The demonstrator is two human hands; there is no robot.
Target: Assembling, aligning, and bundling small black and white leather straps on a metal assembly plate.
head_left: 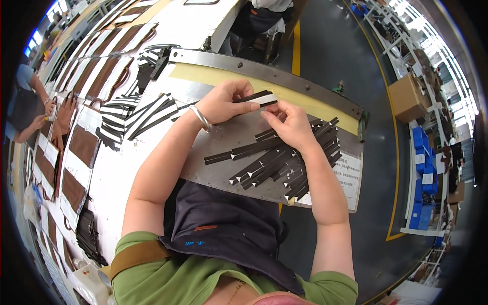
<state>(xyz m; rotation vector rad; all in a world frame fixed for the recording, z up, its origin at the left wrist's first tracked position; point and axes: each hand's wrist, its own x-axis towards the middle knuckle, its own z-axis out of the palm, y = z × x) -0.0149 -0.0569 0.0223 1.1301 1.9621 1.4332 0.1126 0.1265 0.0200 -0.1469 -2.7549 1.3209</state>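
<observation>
My left hand (226,103), with a silver bangle at the wrist, grips a black strip (266,100) with a white band along it. The strip is held above the metal plate (203,147), its free end pointing right. Close to that end, my right hand (292,125) has thumb and forefinger pinched together. Whatever sits between those fingertips is too small to make out. Below my right hand and forearm lies a loose pile of black strips (264,162), several with small white tips. My forearm hides part of the pile.
A metal bar (244,67) crosses the plate's far side beside yellow sheeting (325,108). Black-and-white strips (150,116) lie left. Brown and white panels (84,145) cover the white table, where another person (30,101) works. Blue bins (424,157) and a cardboard box (408,96) occupy shelves right.
</observation>
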